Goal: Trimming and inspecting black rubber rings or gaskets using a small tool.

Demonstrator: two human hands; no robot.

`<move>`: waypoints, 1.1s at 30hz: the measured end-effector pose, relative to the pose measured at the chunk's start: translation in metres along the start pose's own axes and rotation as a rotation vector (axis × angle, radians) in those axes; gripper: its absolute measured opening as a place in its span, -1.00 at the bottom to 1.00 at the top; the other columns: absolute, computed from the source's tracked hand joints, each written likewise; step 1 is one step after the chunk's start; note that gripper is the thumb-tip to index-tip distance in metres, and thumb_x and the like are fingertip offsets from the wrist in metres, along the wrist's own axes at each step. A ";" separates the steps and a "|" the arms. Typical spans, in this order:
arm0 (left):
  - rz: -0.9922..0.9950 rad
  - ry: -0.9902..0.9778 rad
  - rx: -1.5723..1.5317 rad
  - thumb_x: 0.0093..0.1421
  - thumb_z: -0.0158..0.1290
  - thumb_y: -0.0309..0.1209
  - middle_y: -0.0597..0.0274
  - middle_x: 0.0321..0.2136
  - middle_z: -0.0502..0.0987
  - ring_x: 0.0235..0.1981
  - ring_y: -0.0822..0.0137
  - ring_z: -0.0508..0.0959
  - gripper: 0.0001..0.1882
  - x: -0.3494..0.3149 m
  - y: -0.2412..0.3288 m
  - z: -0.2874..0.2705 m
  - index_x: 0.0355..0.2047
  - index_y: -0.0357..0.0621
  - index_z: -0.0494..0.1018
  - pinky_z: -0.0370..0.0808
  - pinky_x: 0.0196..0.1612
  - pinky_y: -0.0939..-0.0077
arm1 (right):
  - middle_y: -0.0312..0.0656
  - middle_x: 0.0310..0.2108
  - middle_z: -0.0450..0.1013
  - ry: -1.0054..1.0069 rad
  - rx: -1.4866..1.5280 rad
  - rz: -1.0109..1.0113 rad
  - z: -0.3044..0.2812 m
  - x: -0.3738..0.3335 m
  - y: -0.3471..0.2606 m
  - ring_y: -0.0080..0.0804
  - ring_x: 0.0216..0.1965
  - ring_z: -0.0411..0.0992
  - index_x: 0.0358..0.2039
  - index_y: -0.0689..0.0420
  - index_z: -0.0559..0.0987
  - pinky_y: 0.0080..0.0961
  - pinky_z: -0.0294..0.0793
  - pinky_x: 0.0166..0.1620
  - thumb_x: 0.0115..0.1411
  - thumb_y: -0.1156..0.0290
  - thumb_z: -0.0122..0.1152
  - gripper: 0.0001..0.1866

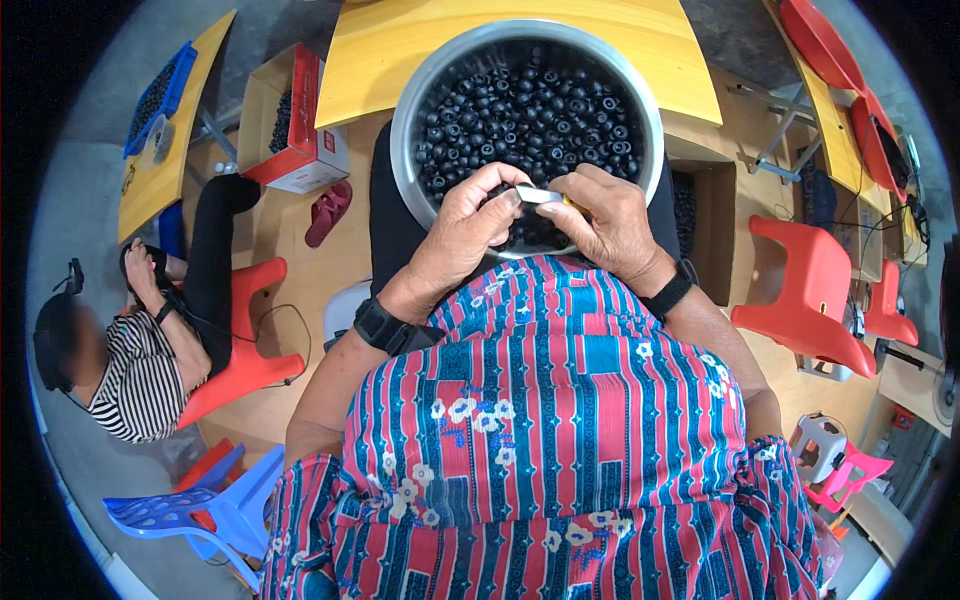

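Observation:
A large round metal basin (403, 150) sits at my lap, filled with small round black pieces (530, 120), several showing a hole or ring. Over its near side, my left hand (468, 225) is closed in a pinch; what lies between thumb and forefinger is mostly hidden, with only a dark bit showing. My right hand (612, 222) grips a small knife-like tool with a short flat silver blade (541, 196) and a bit of yellow at the handle. The blade's end meets the left fingertips.
A yellow wooden table (365, 60) stands beyond the basin. Left are a red-and-white carton (318, 150), a maroon slipper (329, 213) and a seated co-worker (150, 365) on a red stool. An open carton (712, 225) and red stool (800, 290) stand right; blue chair (225, 505) behind left.

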State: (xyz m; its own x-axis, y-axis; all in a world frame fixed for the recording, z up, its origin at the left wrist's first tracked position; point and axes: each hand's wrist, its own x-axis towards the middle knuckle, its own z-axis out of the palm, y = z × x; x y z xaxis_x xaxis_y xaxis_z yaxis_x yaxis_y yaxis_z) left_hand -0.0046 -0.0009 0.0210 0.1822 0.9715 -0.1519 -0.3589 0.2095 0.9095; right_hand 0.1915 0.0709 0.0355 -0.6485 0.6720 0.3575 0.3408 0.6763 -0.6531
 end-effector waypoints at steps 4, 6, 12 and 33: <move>-0.001 -0.120 -0.007 0.39 -0.09 -0.35 0.44 -0.45 0.27 -0.55 0.67 0.15 -0.80 0.005 0.002 -0.001 -0.09 -0.19 0.35 0.14 -0.50 0.76 | -0.08 -0.49 0.47 0.075 0.067 0.126 0.004 -0.002 0.015 -0.05 -0.42 0.47 -0.43 0.15 0.60 -0.21 0.43 -0.37 0.16 0.18 0.25 -0.74; -0.093 -0.099 -0.186 0.39 -0.09 -0.34 0.40 -0.41 0.28 -0.55 0.65 0.15 -0.80 0.002 0.015 0.000 -0.09 -0.19 0.33 0.14 -0.51 0.78 | -0.05 -0.52 0.45 0.078 0.068 0.157 0.008 -0.002 0.016 -0.16 -0.47 0.46 -0.43 0.25 0.59 -0.32 0.41 -0.38 0.17 0.37 0.27 -0.81; -0.337 -0.225 -0.186 0.34 -0.02 -0.30 0.30 -0.36 0.34 -0.55 0.62 0.25 -0.74 0.020 0.076 0.013 -0.07 -0.15 0.30 0.17 -0.60 0.83 | -0.01 -0.51 0.50 0.023 0.015 0.298 0.014 0.001 0.015 0.01 -0.40 0.51 -0.52 0.17 0.57 -0.11 0.46 -0.33 0.19 0.07 0.18 -0.61; -0.180 -0.231 0.095 0.38 -0.07 -0.32 -0.03 0.05 0.42 -0.05 0.26 0.54 -0.60 0.110 0.069 0.105 0.15 -0.27 0.29 0.57 -0.09 0.46 | -0.02 -0.41 0.55 0.065 0.096 0.198 0.017 0.001 0.019 -0.02 -0.32 0.53 -0.35 0.08 0.63 -0.14 0.50 -0.22 0.16 0.02 0.16 -0.63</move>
State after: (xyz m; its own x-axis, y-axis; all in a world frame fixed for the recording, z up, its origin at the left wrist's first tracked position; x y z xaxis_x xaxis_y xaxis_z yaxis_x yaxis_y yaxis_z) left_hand 0.0868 0.1084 0.1079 0.4422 0.8666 -0.2315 -0.2169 0.3537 0.9099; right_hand 0.1856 0.0792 0.0120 -0.5291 0.8089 0.2564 0.3888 0.4996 -0.7741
